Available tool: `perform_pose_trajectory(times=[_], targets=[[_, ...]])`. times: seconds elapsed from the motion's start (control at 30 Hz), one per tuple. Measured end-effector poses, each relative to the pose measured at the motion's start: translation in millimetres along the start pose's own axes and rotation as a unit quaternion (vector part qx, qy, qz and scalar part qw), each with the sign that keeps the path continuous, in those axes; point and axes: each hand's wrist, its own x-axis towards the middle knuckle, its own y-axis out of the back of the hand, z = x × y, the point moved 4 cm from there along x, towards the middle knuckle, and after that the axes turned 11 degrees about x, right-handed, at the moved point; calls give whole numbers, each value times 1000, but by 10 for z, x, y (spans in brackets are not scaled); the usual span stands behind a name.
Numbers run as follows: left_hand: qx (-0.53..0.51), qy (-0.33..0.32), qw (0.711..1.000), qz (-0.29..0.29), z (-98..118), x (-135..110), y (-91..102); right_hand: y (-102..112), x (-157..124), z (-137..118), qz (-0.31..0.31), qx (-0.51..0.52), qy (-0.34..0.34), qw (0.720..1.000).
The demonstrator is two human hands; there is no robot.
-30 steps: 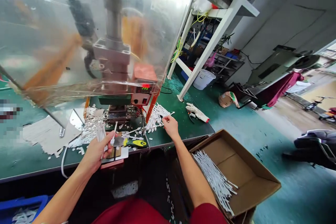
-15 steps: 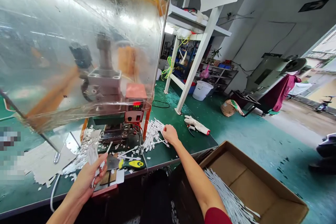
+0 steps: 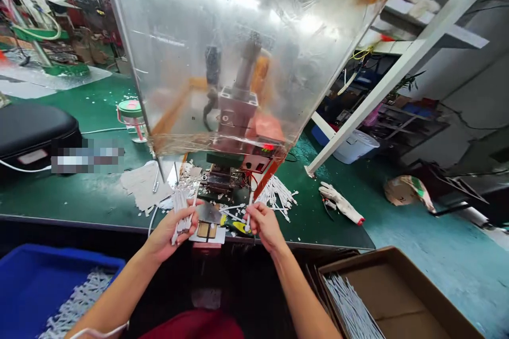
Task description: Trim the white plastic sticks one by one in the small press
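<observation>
Green worktop (image 3: 87,190): left hand's (image 3: 169,235) grip closed round bundle of white sticks (image 3: 180,217); right hand (image 3: 265,226) pinching single stick (image 3: 248,214); cardboard box (image 3: 397,275) near right, blue bin (image 3: 43,259) near left.

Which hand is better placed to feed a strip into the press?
Right, probably: the right hand pinches a single white strip, while the left hand is filled with a bundle of strips.

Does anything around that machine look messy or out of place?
Yes. White strips lie scattered loosely across the green workbench around the press, rather than in a stack. A lone work glove also lies apart on the bench, with no partner in view.
</observation>
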Motion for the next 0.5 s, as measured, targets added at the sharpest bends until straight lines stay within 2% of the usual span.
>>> perform_pose_trajectory(times=[0.1,0.2,0.3,0.5], targets=[[-69,8,997,-22,-28,-6,41,-419,-3,234,-47,27,-33,998],[-108,17,993,-32,-47,-12,95,-669,53,362,-57,40,-41,997],[-118,15,992,-31,-56,-10,162,-772,102,420,-49,37,-37,997],[-127,20,991,-34,-107,6,214,-797,178,463,-29,31,-31,999]])
